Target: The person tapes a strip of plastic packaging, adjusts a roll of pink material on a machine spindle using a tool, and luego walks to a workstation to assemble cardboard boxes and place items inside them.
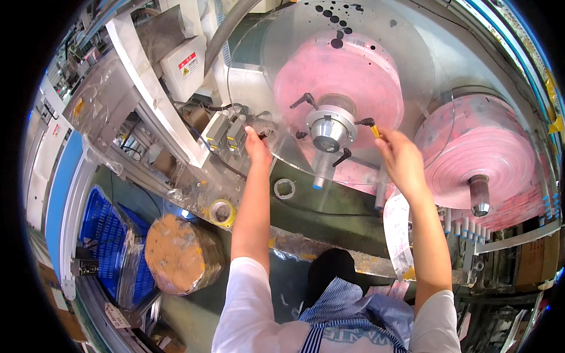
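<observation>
A clear round disc [412, 38] with black spots stands in front of a large roll of pink printed film [338, 65]. At its middle is a metal hub [331, 132] with several black clamp levers. My right hand [402, 157] is closed on a small yellow tool [375, 131], whose tip is beside the right-hand lever [366, 122]; its exact kind is hard to make out. At the disc's lower left edge, my left hand [258, 147] appears closed around the rim, with the thumb showing and the other fingers mostly hidden.
Another pink roll [479, 153] sits on a spindle at right. A white film strip [397, 229] hangs beside my right forearm. Below left are a tape roll [222, 212], a wrapped brown roll [176, 253] and a blue crate [106, 241]. A white ring [285, 189] lies lower down.
</observation>
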Motion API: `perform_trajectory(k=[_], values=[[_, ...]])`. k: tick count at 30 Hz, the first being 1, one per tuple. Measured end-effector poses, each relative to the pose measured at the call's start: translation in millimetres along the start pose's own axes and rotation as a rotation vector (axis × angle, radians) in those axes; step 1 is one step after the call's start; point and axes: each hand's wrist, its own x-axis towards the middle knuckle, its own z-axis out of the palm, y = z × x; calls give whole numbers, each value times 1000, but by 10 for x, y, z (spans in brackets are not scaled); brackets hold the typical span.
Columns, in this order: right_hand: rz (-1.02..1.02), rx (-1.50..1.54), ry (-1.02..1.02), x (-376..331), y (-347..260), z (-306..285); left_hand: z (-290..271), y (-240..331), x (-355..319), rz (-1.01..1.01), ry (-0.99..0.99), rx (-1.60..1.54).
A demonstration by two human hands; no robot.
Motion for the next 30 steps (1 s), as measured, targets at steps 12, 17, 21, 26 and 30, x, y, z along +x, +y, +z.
perform_trajectory(k=[12, 17, 21, 26, 30], values=[[250, 473, 293, 115, 670, -671, 190, 143, -181, -183, -7, 291], [153, 572, 371, 195, 863, -470, 94, 181, -280, -134, 55, 52], [141, 471, 366, 238, 899, -452, 131, 146, -151, -44, 208, -83], [127, 458, 387, 259, 996, -383, 264, 276, -256, -48, 158, -187], [91, 418, 460, 278, 987, -408, 286, 160, -129, 75, 183, -175]])
